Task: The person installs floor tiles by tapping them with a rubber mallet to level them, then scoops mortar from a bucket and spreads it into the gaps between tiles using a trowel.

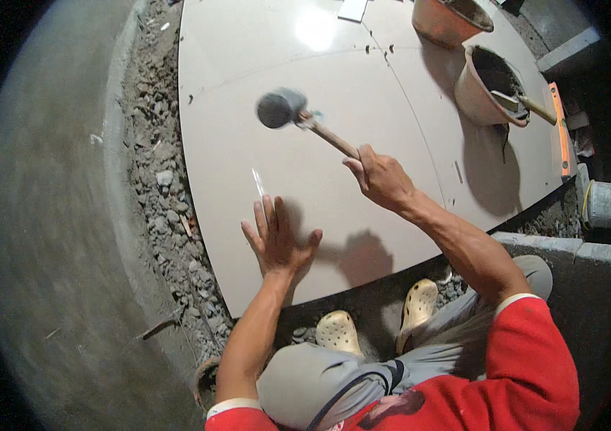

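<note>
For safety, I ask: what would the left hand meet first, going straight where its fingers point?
The left hand would first meet a white streak, perhaps only glare on the tile; the hammer beyond seems raised.

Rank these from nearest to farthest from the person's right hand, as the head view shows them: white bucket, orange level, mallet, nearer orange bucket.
From the right hand:
1. Mallet: gripped in it, head toward the upper left.
2. Nearer orange bucket: upper right.
3. Orange level: farther right, slightly higher in view.
4. White bucket: farthest right, slightly lower in view.
</note>
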